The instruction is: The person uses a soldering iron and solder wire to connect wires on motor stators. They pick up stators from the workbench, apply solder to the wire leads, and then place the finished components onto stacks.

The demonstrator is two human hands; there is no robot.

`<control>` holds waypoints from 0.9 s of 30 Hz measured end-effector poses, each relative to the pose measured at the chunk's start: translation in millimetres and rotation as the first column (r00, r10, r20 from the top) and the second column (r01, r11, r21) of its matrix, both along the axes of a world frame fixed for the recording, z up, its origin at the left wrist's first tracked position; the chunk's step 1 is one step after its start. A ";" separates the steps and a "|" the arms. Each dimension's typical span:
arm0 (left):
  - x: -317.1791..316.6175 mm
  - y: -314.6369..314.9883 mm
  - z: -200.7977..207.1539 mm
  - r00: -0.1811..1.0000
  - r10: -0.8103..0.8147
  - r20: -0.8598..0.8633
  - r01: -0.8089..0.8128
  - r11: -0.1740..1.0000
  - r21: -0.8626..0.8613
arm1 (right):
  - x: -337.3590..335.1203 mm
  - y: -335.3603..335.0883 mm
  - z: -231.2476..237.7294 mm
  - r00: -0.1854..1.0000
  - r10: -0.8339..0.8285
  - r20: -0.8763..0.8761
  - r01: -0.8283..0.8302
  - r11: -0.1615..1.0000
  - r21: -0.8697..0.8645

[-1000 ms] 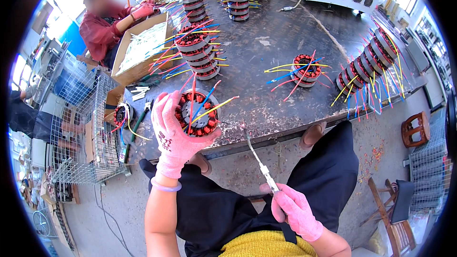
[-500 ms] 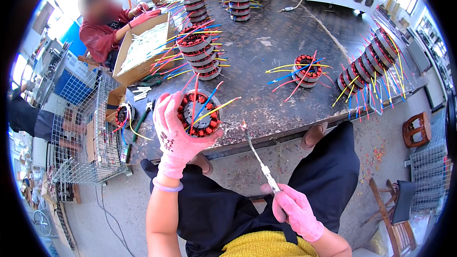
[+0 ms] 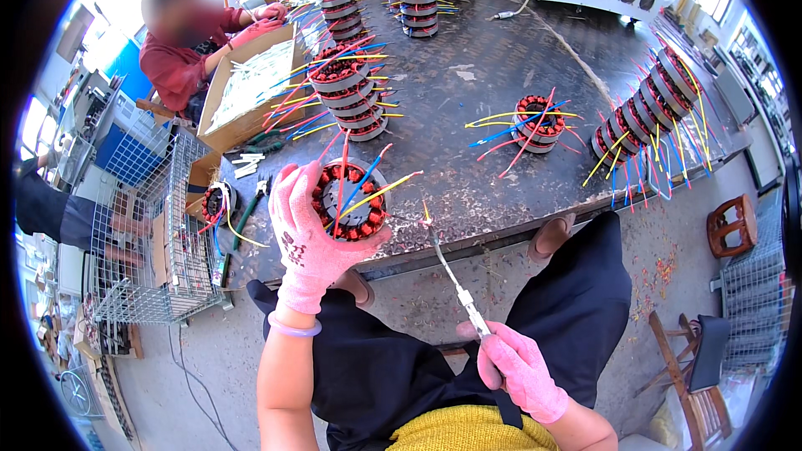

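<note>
In the pink-gloved left hand [image 3: 302,230] a ring-shaped motor stator [image 3: 374,225] is gripped at the table's near edge, thumb and fingers around its rim. Its coils are red, and red, blue and yellow leads stick up from it. A thin dark lead runs from the ring's right side toward the tip of a slim gas torch [image 3: 469,309]. My right hand [image 3: 524,370], also in a pink glove, is closed around the torch's handle. A small orange flame [image 3: 427,215] burns at the end of its bent metal neck, just right of the stator.
Stacked stators [image 3: 351,100] rise behind my left hand; a leaning row [image 3: 647,113] lies at right, and a single stator [image 3: 539,127] between. Pliers [image 3: 253,209] lie at left by another stator [image 3: 219,202]. A co-worker in red [image 3: 175,71] sits beyond a box of white tubes [image 3: 205,113].
The flame at the torch's tip looks taller and brighter. Both my hands and the stator hold nearly the same place, while the co-worker's hands have shifted slightly.
</note>
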State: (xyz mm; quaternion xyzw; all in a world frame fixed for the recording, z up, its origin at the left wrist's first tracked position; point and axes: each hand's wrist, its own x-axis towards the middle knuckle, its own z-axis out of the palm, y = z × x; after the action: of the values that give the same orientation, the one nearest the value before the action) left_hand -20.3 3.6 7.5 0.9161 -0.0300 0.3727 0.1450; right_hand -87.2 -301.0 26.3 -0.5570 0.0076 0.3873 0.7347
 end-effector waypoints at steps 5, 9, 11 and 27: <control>0.4 0.6 0.4 1.000 0.007 -0.007 -0.007 1.000 0.011 | -1.9 3.0 -1.4 0.999 -0.022 0.034 0.023 0.999 -0.036; 0.3 0.0 -0.5 1.000 0.000 0.002 0.000 1.000 -0.001 | -0.4 0.7 -2.9 1.000 0.003 0.031 -0.002 1.000 -0.028; 0.2 0.1 0.5 1.000 0.004 -0.005 -0.004 1.000 0.000 | -0.1 0.9 -1.0 1.000 -0.002 0.022 0.002 1.000 -0.023; -0.3 1.6 -0.4 1.000 0.002 -0.004 -0.002 1.000 0.011 | 0.7 0.4 0.1 1.000 0.008 0.029 -0.007 0.999 -0.038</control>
State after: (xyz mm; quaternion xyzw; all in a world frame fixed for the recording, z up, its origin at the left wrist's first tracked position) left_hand -20.5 5.2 7.2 0.9176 -0.0306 0.3709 0.1396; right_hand -86.5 -300.6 26.4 -0.5764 0.0021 0.3814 0.7227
